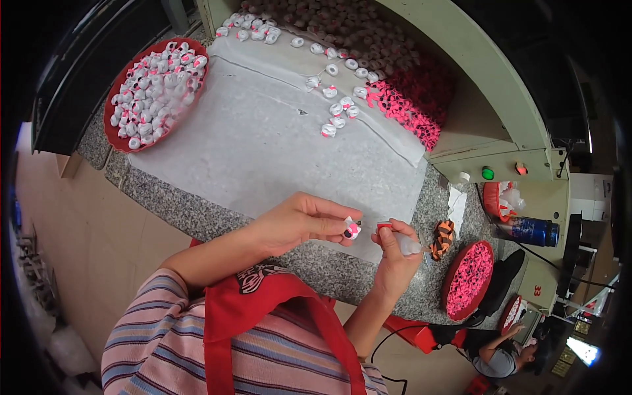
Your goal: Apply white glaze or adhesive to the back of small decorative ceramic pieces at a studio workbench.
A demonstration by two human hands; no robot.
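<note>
Between the thumb and fingers of my left hand [309, 224] is a small white piece [352, 228] with pink and black patches. Just to its right, my right hand [398, 253] is closed around a small translucent bottle [409, 245]; a red part [384, 226] shows at my thumb tip. The two hands are close together but apart, above the near edge of a white sheet [250, 151]. Loose white pieces [337, 122] of a like kind lie on the far part of the sheet.
A red bowl [108, 131] heaped with white pieces stands far left. Pink-and-black bits [408, 115] are piled at the cabinet opening. On the right are an orange-and-black bundle [442, 238], a red dish [488, 289] of pink bits and a blue cylindrical container [534, 232]. Another person [503, 352] sits lower right.
</note>
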